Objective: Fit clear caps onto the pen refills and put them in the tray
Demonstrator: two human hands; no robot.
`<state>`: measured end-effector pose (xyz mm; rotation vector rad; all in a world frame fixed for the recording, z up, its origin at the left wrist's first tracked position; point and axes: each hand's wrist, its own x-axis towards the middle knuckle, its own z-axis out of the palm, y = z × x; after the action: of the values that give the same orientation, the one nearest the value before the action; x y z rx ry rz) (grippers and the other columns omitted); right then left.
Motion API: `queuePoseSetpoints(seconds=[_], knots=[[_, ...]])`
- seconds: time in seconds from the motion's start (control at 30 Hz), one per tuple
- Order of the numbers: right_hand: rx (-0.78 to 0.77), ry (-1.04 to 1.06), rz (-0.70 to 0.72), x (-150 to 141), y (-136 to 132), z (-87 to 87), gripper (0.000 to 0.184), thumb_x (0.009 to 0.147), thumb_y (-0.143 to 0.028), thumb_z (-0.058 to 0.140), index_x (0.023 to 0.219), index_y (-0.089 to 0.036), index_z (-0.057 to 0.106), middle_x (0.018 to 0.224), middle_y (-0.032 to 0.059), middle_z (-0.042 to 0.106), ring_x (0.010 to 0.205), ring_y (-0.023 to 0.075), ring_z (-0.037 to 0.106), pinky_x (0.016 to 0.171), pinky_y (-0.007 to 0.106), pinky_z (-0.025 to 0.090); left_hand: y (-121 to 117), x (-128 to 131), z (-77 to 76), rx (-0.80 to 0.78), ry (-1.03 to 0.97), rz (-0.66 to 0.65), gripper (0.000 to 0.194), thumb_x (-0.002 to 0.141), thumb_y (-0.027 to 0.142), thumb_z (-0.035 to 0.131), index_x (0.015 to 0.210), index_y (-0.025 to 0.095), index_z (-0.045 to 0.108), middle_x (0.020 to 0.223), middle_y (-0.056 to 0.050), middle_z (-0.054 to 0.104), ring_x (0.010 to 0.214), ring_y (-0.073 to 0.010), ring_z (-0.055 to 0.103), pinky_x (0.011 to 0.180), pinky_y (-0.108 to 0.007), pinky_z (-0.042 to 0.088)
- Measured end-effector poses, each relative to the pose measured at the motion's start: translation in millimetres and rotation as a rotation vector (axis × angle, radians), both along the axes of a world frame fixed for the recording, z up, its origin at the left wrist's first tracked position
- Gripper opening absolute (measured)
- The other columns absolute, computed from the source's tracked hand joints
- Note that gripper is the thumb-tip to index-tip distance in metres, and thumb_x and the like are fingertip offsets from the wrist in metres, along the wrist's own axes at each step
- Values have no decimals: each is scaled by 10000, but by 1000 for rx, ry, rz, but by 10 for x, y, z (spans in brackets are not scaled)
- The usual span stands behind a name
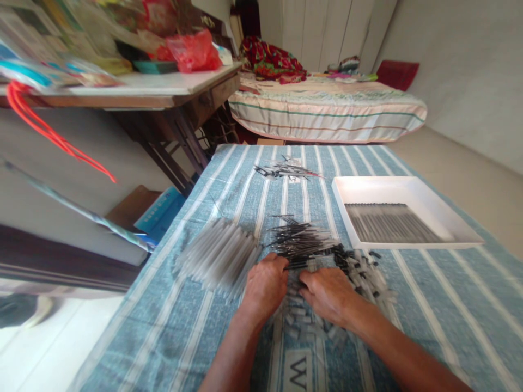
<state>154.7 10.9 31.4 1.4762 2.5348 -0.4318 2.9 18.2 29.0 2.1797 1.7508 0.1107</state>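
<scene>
My left hand is closed at the near end of a pile of dark, thin pen refills; whatever its fingers hold is hidden. To its left lies a heap of translucent pen barrels. My right hand is curled with thumb and finger together, a short gap from the left one, and I cannot make out anything in its grip. Beside it, on the right, are black and clear pen caps. Small translucent sleeve-like pieces are scattered below both hands.
A white tray on the right holds a row of pens. More thin refills lie at the far end of the striped tablecloth. A cluttered side table stands at left, a bed behind.
</scene>
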Motion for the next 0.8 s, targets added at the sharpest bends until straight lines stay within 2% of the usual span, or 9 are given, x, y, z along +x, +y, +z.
queuePoseSetpoints(seconds=[0.23,0.33,0.53,0.67,0.8], knots=[[-37,28,-29,39,-12,7,236,830,-345,473,948,-199,616,825,99,696,792,239,652,663,286,427,-2,24,-12,-1,83,-20,196,798,152,448,795,192,640,875,-66,628,784,-193,622,645,-268,419],[-48,44,-8,35,-17,6,222,832,-339,471,917,-201,622,818,96,697,788,238,652,656,287,422,-6,43,-29,-14,96,-14,199,787,140,451,778,188,644,858,-63,629,761,-185,623,628,-259,413],[-32,32,-10,22,-16,9,228,837,-340,453,877,-207,633,793,93,697,782,242,654,643,284,415,9,-28,0,31,-19,-31,196,796,163,453,728,183,635,822,-58,621,762,-175,609,654,-257,410],[-38,17,-1,29,-22,15,236,850,-339,429,860,-214,630,776,84,697,772,238,655,634,280,409,40,-160,61,88,-80,49,229,820,173,427,730,187,637,777,-45,622,760,-160,605,676,-242,406],[-32,15,-6,27,-36,24,234,852,-339,427,856,-214,624,783,85,699,772,239,658,632,281,407,50,-270,94,92,33,193,216,817,204,426,768,193,636,821,-56,652,787,-191,622,669,-263,418]])
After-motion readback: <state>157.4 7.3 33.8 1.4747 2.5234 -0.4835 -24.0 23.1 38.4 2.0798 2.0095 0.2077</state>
